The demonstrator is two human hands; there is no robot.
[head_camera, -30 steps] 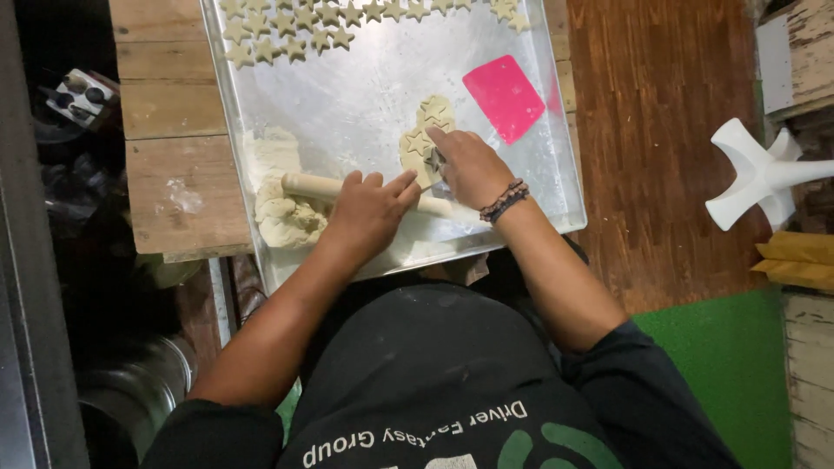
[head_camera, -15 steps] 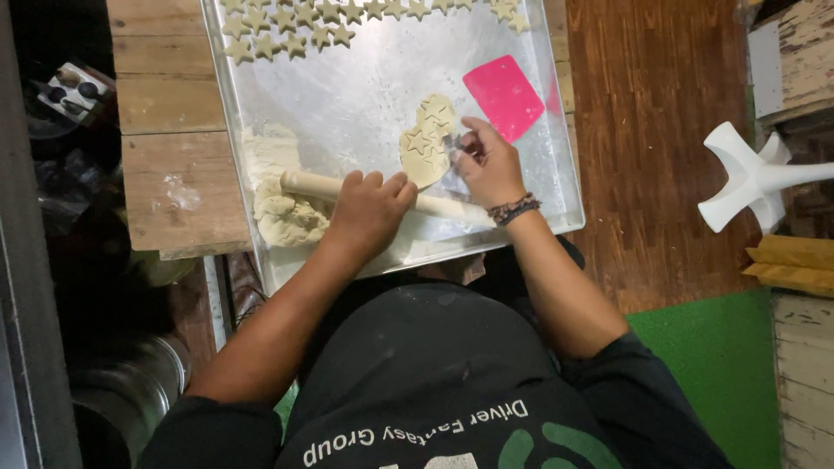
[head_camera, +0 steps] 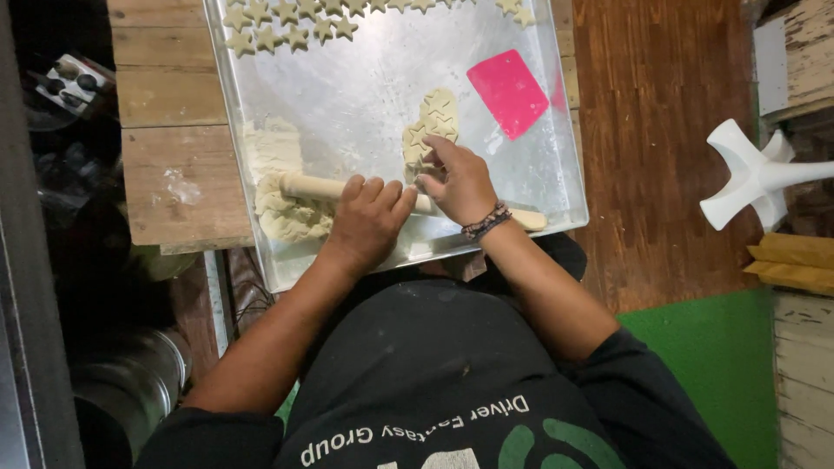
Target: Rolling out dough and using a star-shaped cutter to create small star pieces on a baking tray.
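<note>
My left hand (head_camera: 369, 221) rests palm down on a wooden rolling pin (head_camera: 313, 186) that lies across the near part of a metal tray (head_camera: 365, 95). My right hand (head_camera: 460, 182), with a bead bracelet on the wrist, presses its fingertips on a flat sheet of dough (head_camera: 432, 126) marked with star cuts. Whether it holds a cutter is hidden. A rumpled heap of dough scraps (head_camera: 287, 217) lies under the pin's left end. Cut dough stars (head_camera: 287, 22) line the tray's far edge.
A pink plastic scraper (head_camera: 508, 91) lies on the tray to the right of the dough sheet. The tray sits on a wooden table (head_camera: 169, 174). A white stand (head_camera: 751, 178) is on the wooden floor to the right, with a green mat (head_camera: 695, 347) nearer me.
My right hand has shifted a little toward the far side, onto the near edge of the dough sheet. My left hand stays on the rolling pin.
</note>
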